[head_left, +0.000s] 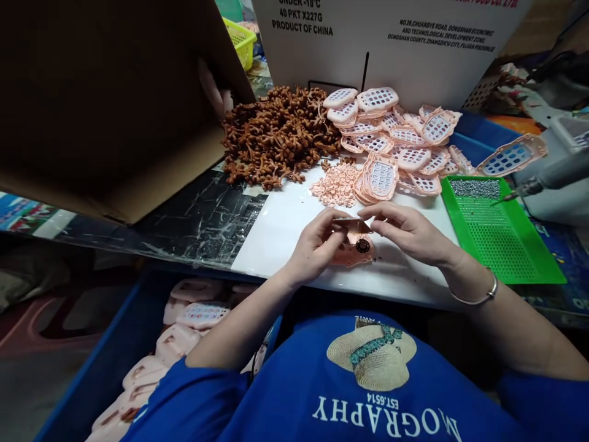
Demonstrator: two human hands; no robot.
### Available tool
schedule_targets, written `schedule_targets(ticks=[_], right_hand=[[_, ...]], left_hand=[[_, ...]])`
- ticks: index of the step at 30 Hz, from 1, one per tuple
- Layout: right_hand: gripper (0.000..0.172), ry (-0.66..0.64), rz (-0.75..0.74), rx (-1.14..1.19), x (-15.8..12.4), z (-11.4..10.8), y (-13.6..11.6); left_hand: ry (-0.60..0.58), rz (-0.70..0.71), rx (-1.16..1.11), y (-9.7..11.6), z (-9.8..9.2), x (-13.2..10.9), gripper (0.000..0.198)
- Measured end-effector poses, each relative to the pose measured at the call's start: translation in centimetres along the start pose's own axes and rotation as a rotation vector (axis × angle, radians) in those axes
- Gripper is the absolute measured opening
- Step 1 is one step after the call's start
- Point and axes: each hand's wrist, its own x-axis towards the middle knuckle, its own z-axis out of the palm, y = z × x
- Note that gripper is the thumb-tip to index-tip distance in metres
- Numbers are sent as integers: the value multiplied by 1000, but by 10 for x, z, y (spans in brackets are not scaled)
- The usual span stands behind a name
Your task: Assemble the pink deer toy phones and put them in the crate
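My left hand [319,242] is closed on one side of a thin brown board [353,224], which it holds tilted over a pink plastic shell [350,255]. The fingertips of my right hand [402,232] touch or nearly touch the board's other edge, thumb and fingers a little apart. A round black part [362,245] shows just under the board, at the shell. The shell lies on a white work surface [285,230] near its front edge. Small pink rings [335,184] lie in a heap beyond my hands.
Behind are a pile of brown parts [280,135] and pink perforated shells [409,156]. A green tray [506,245] of screws and an electric screwdriver [547,178] are at right. Another person's hand [214,89] holds a large cardboard box [184,178] at left. Below is a blue bin [110,344].
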Motion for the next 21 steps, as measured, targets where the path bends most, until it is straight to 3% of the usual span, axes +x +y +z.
schedule_targets(ticks=[8,13,17,21], right_hand=[[47,-71,160,354,9,6,12],[57,-173,216,565,16,9,19],[53,-26,249,547,16,12,26],[29,156,326,531,10,17,23]], left_hand=[[28,-32,-156,-8,9,11,67],[66,-116,-208,-5,15,15,72],[119,-94,-133,-9,17,13,67],[177,-18,30,-14,17,3,49]])
